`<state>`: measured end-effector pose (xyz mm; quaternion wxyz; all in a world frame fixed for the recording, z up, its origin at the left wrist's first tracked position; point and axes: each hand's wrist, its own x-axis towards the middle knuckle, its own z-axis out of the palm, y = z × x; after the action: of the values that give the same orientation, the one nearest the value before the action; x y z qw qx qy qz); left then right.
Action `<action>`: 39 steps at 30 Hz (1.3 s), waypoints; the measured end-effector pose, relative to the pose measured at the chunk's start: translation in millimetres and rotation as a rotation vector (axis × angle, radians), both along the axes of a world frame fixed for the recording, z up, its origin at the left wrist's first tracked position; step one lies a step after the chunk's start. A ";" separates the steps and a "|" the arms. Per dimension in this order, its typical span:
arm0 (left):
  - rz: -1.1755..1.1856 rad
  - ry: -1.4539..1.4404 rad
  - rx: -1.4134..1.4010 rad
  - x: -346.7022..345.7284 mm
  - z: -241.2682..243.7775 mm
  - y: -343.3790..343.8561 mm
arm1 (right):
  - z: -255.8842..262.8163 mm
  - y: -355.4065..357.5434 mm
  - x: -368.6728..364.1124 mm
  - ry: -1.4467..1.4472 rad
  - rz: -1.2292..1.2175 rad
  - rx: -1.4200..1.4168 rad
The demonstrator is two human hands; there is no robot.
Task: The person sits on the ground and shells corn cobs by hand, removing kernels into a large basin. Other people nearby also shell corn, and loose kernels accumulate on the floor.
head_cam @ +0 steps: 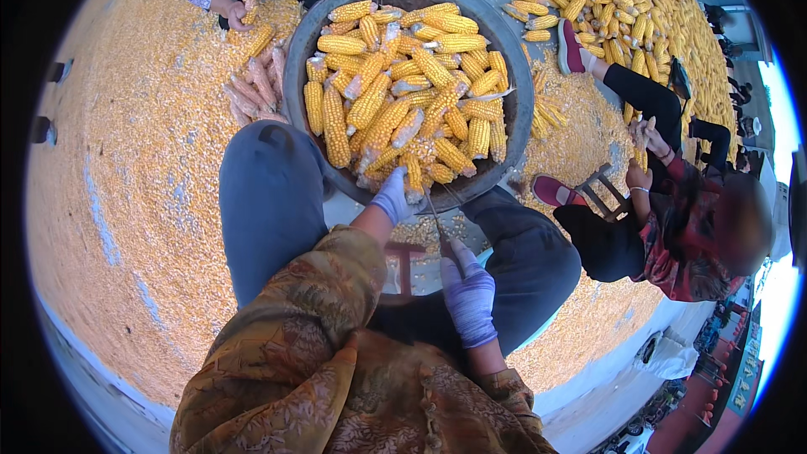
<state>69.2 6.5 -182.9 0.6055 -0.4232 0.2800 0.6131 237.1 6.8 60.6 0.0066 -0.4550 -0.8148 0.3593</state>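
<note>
My left hand (396, 197), in a pale purple knit glove, grips an ear of corn (413, 178) by its lower end at the near rim of a wide round metal basin (293, 69). In a matching glove, my right hand (468, 295) is closed around the dark handle of a thin metal spike tool (435, 213). The spike points up towards the basin, its tip beside the ear. Many yellow corn ears (372, 104) are heaped inside the basin, some partly stripped of kernels.
Bare cobs (257, 85) lie left of the basin on loose kernels (157, 189). A large pile of ears (618, 6) rises at upper right. Two people hold ears nearby: one person's hands (249, 3) at upper left, another's hands (642, 154) beside a small stool (602, 192).
</note>
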 end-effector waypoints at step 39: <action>-0.035 0.080 -0.036 13.0 14.6 8.3 | -129.7 95.5 -123.5 -0.457 0.172 -0.018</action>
<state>82.2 14.7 -168.3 0.5967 -0.4042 0.3222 0.6137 113.6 102.3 -69.1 -0.2127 -0.4536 -0.8274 0.2536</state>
